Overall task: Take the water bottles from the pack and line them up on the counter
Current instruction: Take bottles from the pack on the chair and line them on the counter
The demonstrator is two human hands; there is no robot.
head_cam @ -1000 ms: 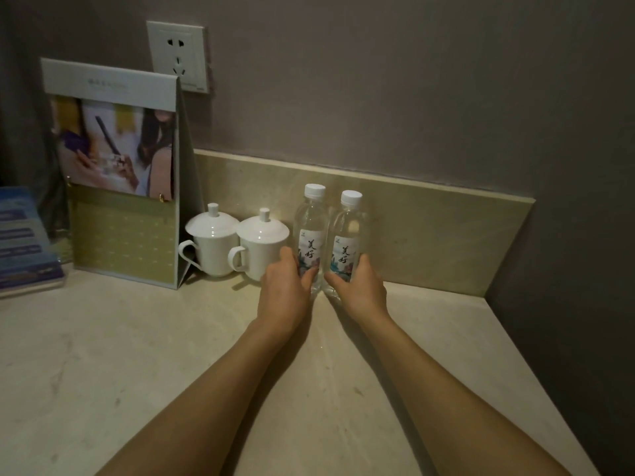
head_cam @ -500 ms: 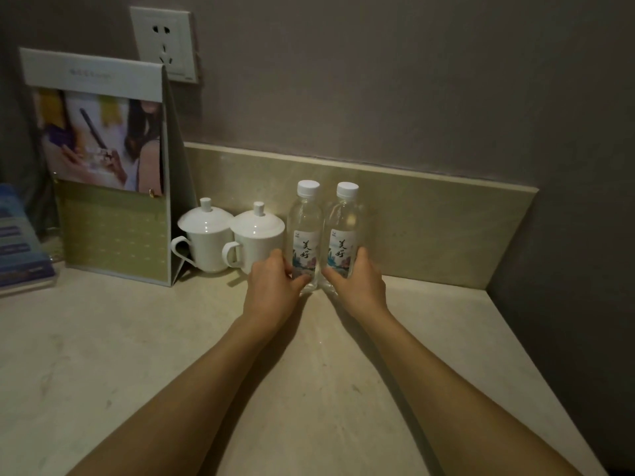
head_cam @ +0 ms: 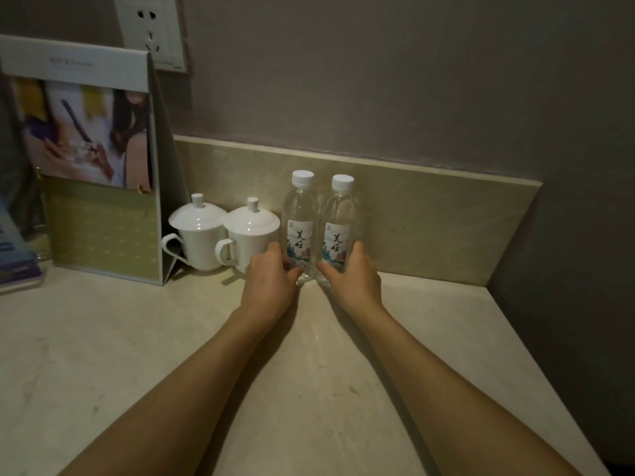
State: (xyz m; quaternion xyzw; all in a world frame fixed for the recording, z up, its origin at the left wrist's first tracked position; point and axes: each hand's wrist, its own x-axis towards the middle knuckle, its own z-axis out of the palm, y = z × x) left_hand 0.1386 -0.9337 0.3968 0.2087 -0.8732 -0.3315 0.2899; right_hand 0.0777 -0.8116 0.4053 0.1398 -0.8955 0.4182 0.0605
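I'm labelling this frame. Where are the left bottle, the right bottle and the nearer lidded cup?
left bottle (head_cam: pixel 300 235): head view, on its label.
right bottle (head_cam: pixel 338 238): head view, on its label.
nearer lidded cup (head_cam: pixel 252 219): head view, on its lid.

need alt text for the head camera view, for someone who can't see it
Two bare hands, left hand and right hand, each grip an upright water bottle, the left bottle and right bottle side by side on a beige counter against the back wall. Left of them sit two lidded white cups and a standing calendar.
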